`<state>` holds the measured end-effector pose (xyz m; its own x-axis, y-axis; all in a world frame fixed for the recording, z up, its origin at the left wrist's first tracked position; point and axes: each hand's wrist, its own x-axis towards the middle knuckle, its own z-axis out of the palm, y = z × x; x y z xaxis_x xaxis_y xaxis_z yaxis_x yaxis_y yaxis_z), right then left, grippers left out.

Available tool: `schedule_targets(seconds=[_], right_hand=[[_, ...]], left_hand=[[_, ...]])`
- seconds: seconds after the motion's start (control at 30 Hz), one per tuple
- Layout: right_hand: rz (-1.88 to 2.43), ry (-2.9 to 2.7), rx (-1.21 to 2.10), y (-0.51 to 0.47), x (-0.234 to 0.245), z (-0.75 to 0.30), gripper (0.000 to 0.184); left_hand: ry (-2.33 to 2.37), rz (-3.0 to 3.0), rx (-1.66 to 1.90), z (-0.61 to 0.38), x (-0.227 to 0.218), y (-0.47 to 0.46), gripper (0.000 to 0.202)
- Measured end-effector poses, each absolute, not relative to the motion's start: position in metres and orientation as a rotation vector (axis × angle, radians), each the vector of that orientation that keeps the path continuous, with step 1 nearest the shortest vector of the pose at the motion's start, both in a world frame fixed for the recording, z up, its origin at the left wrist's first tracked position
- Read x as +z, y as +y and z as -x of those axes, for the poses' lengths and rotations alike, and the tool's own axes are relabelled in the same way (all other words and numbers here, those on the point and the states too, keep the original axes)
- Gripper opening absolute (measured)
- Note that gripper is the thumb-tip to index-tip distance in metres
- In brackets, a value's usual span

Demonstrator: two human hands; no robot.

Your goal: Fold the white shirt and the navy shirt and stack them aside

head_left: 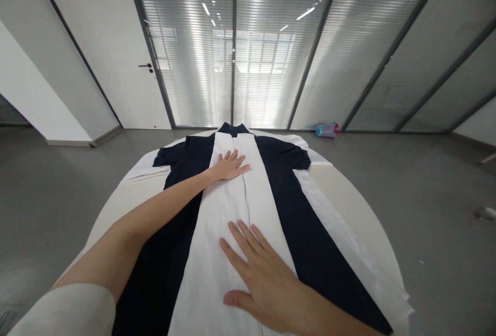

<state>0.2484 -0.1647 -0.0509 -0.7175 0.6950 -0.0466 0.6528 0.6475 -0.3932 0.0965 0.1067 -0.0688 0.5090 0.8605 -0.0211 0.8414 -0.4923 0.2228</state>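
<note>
A short-sleeved dress (278, 191), dark navy with a broad white front panel, lies spread out with its collar at the far end. My left hand (229, 165) rests flat on the upper part of the white panel, fingers spread. Nearer to me, my right hand (263, 274) is flat over the lower panel with its fingers apart, and neither hand holds anything. A seam or closure line runs down the middle of the panel between them. White cloth (329, 207) shows from under the dress on both sides. My forearms cover parts of the dress.
The garments lie on a round, pale table (349, 186) whose curved edge shows on both sides. Beyond it are grey floor (437, 191), a glass partition with blinds (267, 88) and a door handle (145, 66). A blue and red bundle (327, 130) lies by the partition.
</note>
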Motion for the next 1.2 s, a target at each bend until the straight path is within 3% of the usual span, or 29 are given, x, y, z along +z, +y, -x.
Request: schedule_targets(seconds=[0.5, 1.2], right_hand=[[1.103, -2.779, 0.762, -0.157, -0.054, -0.251, 0.087], [1.116, -2.76, 0.697, -0.162, -0.056, -0.25, 0.085]], left_hand=[[1.596, -2.538, 0.173, -0.141, -0.079, 0.145, 0.084], [1.61, -2.559, 0.251, -0.142, -0.085, 0.146, 0.082]])
